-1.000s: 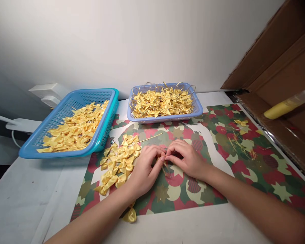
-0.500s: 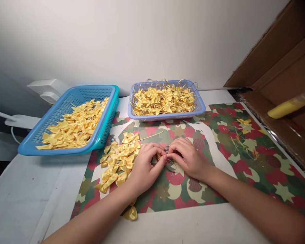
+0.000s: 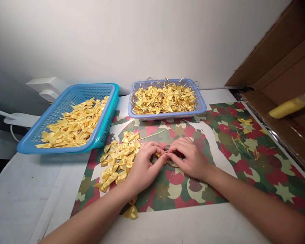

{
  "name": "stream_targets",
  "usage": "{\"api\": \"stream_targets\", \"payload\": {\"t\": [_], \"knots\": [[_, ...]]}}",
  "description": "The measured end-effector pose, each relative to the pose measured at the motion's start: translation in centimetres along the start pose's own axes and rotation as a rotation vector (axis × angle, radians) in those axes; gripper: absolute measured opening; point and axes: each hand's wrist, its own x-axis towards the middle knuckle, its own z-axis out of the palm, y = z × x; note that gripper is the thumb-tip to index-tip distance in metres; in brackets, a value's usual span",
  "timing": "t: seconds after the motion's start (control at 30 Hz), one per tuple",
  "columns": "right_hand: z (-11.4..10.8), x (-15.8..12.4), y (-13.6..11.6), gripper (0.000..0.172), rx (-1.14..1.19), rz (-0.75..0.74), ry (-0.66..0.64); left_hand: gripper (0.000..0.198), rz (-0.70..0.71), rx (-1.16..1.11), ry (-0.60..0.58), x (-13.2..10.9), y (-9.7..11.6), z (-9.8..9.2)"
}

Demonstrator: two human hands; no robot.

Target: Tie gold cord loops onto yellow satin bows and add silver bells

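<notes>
My left hand [image 3: 143, 167] and my right hand [image 3: 189, 157] meet fingertip to fingertip over the patterned paper [image 3: 218, 162]. Both pinch a small yellow bow [image 3: 160, 155] with a thin gold cord loop [image 3: 173, 165] trailing under my right fingers. A loose pile of yellow bows [image 3: 119, 159] lies just left of my left hand. One more bow [image 3: 131, 210] sits beneath my left forearm near the paper's front edge.
A turquoise basket [image 3: 101, 135] of plain yellow bows stands at the back left. A lilac basket [image 3: 167, 115] of bows with gold loops stands behind my hands. A gold stick [image 3: 150, 136], a stray bow [image 3: 244, 121], cord scraps [image 3: 240, 144] and a cardboard box [image 3: 282, 88] lie rightwards.
My hands stay together on the bow, the fingers shifting slightly. The view has tilted a little, so the baskets sit slightly higher.
</notes>
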Motion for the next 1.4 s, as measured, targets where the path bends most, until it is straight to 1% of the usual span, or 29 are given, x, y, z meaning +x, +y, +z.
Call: {"api": "stream_targets", "payload": {"t": [0.33,0.6,0.83,1.1,1.27,1.4], "knots": [[0.1,0.0,-0.2,0.016,-0.093,-0.102,0.035,0.018,-0.056,-0.032,-0.052,0.6,0.4,-0.4],[0.2,-0.1,-0.2,0.016,-0.167,-0.171,0.037,0.022,-0.046,0.007,-0.109,0.9,0.4,-0.5],[0.2,0.0,-0.3,0.015,-0.179,-0.190,0.045,0.025,-0.038,0.046,-0.159,0.9,0.7,-0.6],[0.3,0.0,-0.2,0.016,-0.169,-0.187,0.033,0.021,-0.020,0.065,-0.136,1.0,0.8,-0.4],[0.3,0.0,-0.3,0.017,-0.186,-0.175,0.054,0.021,-0.008,0.043,-0.161,1.1,0.5,-0.8],[0.3,-0.1,-0.2,0.016,-0.183,-0.182,0.076,0.021,-0.031,0.012,-0.187,1.3,0.5,-1.0]]}}
